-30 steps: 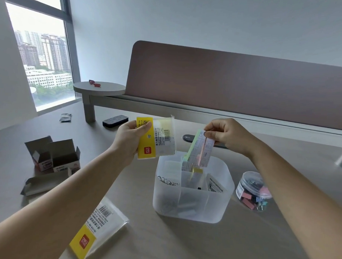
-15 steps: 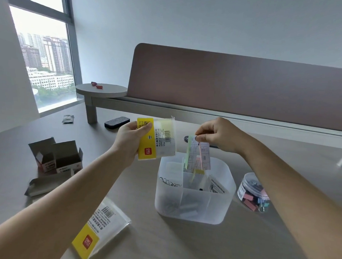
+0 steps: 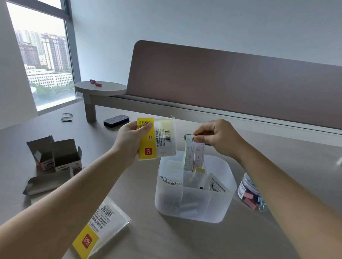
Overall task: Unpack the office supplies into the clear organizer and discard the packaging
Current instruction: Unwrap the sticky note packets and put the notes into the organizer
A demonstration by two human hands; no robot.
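Here the left hand grips a yellow-labelled clear packet upright, above and left of the organizer. The right hand pinches the top of the pastel notes, which hang upright with their lower end inside a rear compartment. A jar of clips stands just right of the organizer.

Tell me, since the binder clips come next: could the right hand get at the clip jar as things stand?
Probably not yet: the right hand pinches label strips over the organizer. The clip jar stands unobstructed beside it.
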